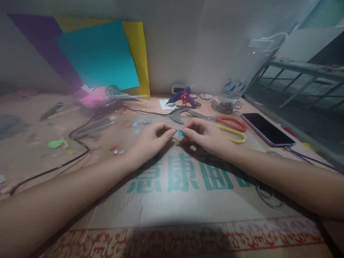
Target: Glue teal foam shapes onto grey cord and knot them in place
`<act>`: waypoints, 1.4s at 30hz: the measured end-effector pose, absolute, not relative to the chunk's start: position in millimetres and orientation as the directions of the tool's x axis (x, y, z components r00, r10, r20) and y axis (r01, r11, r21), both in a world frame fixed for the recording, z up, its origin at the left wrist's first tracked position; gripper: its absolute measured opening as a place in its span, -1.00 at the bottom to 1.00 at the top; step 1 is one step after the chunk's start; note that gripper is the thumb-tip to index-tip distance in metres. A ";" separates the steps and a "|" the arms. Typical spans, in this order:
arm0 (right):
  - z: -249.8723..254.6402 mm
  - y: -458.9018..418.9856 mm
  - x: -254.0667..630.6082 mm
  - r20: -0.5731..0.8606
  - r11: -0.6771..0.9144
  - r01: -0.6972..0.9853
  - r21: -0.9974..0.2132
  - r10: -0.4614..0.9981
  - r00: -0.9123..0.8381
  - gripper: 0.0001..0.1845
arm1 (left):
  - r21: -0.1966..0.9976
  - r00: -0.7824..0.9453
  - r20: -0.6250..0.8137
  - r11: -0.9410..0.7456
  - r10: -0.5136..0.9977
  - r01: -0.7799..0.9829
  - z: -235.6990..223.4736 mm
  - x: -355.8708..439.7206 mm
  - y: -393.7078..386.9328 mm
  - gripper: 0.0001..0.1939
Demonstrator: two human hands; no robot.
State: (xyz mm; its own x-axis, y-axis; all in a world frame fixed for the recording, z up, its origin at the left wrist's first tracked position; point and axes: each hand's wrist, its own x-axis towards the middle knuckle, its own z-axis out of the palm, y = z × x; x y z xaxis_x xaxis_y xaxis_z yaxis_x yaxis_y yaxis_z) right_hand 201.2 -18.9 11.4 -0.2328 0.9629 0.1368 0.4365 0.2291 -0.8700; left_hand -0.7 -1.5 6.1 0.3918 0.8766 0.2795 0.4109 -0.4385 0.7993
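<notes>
With your right hand (205, 134) pinching the small teal piece (180, 133) between both hands, above the printed sheet (172, 208), grip only its edge — light pressure should avoid creasing — and steady your left hand (157, 138), its grip, holding or not, indiscernible.

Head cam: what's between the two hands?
A small teal piece, at the fingertips of the right hand. Whether the left hand also touches it is too small to tell. This shows in the head view.
</notes>
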 end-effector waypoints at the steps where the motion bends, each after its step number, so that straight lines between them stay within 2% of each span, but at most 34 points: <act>1: 12.1 -19.6 200.9 0.136 0.224 0.442 -0.869 0.965 -0.223 -0.71 | 0.796 0.408 0.276 -0.445 0.870 0.411 7.1 -0.5 -2.6 -0.74; 11: 12.6 -21.6 200.8 0.285 0.372 0.529 -0.762 0.927 -0.242 -0.74 | 0.812 0.485 0.237 -0.446 0.842 0.378 4.7 -0.1 -5.3 -0.68; 20: 13.3 -22.8 200.4 0.231 0.311 0.479 -0.821 0.948 -0.220 -0.70 | 0.838 0.503 0.237 -0.437 0.831 0.327 5.0 -0.4 -5.2 -0.71; 24: 14.5 -23.2 199.5 0.262 0.324 0.466 -0.823 0.945 -0.196 -0.70 | 0.852 0.499 0.229 -0.420 0.835 0.312 1.7 -0.6 -3.7 -0.63; 30: 13.9 -22.7 199.6 0.318 0.370 0.487 -0.791 0.929 -0.189 -0.72 | 0.823 0.511 0.263 -0.466 0.819 0.324 0.8 -0.7 -2.9 -0.77; 38: 14.2 -25.5 197.3 0.273 0.353 0.491 -0.797 0.934 -0.228 -0.70 | 0.807 0.501 0.281 -0.484 0.819 0.339 6.7 -0.2 -6.6 -0.80; 42: 10.9 -22.4 199.7 0.273 0.366 0.454 -0.813 0.927 -0.257 -0.63 | 0.807 0.469 0.278 -0.469 0.838 0.358 10.0 2.3 -6.3 -0.80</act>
